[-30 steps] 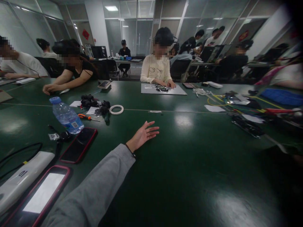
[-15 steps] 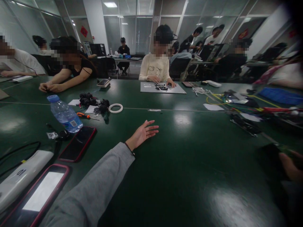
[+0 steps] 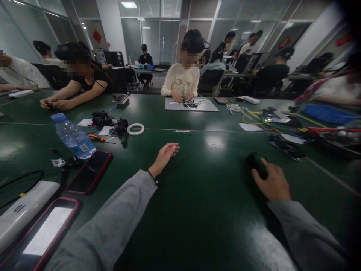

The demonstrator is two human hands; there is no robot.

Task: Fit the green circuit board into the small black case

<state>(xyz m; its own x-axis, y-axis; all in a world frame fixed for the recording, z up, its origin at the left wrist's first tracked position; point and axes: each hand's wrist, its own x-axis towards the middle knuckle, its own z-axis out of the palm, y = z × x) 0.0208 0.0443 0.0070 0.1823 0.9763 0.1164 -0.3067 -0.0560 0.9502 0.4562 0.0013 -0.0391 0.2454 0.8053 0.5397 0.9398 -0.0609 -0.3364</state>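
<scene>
Over the middle of the green table point(image 3: 197, 203), my left hand point(image 3: 163, 159) is held with its fingers loosely bent and nothing in it. A dark bracelet circles that wrist. My right hand point(image 3: 273, 182), at the right, grips a dark rounded object point(image 3: 257, 165) shaped like a computer mouse. Its outline blends into the dark table, and whether it touches the surface I cannot tell. Nearest to my left forearm lies a phone with a red edge point(image 3: 89, 173).
At the left are a water bottle point(image 3: 73, 137), a white device point(image 3: 26, 210), a second phone point(image 3: 47, 233), an orange screwdriver point(image 3: 97, 138) and a tape ring point(image 3: 135, 129). Cables and a blue tray point(image 3: 328, 113) lie to the right. Across the table a person point(image 3: 182, 81) handles small parts on a grey board point(image 3: 207, 106).
My right hand has come in from the right edge toward the middle, with the dark object in it. My left hand's fingers have drawn closer together and bent slightly. The view has shifted a little.
</scene>
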